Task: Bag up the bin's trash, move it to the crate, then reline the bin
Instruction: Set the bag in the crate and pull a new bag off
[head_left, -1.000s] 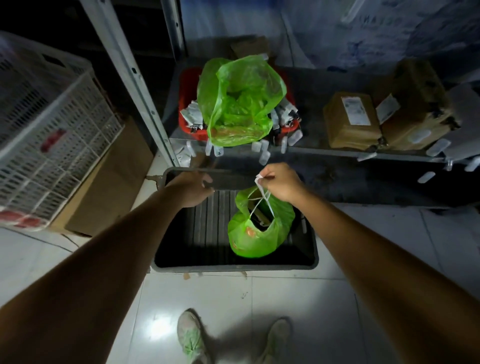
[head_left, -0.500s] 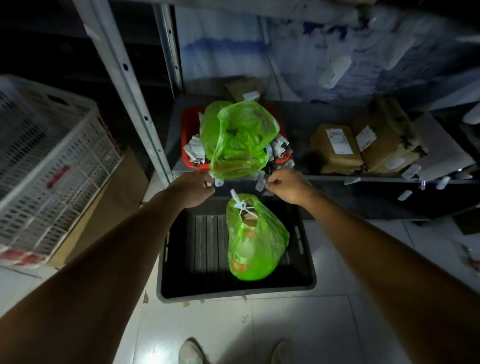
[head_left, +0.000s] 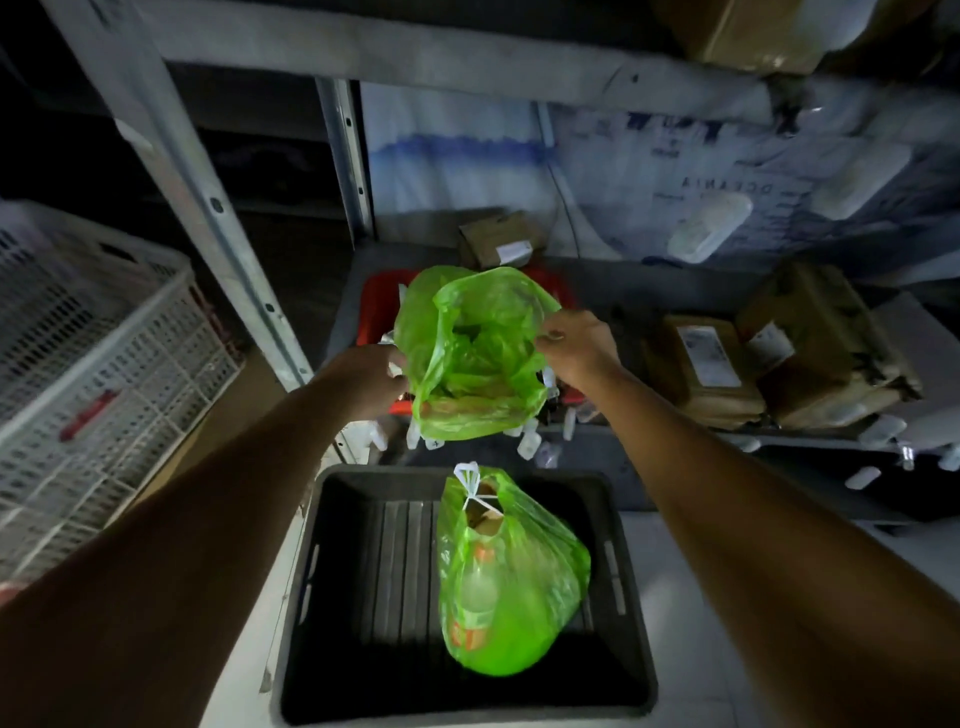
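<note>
Right hand (head_left: 576, 348): the fingers are curled and pinch the right rim of the open green bag (head_left: 478, 364). The forearm reaches in from the lower right.

Left hand (head_left: 371, 379): the curled fingers lie against the left edge of the same bag. It cannot be told whether they actually pinch the film. The forearm reaches in from the lower left.

Open green bag: it is between the two hands, with its mouth gaping toward the camera. It sits over the red bin (head_left: 375, 312), and only the corners and edges of the bin show behind it. The bin stands on a low shelf (head_left: 649, 457). Small white packets (head_left: 527, 444) lie along the shelf's front edge, just under the bag.

Tied green bag (head_left: 511, 582): it lies in the right half of the black crate (head_left: 306, 577), on the floor just below the shelf. Its white handles are knotted at the top and it is full. Neither hand touches it.

Surroundings: a white lattice basket (head_left: 88, 374) stands at the left, beyond a metal shelf upright (head_left: 208, 202). Brown cardboard parcels (head_left: 711, 369) are stacked on the shelf at the right.
</note>
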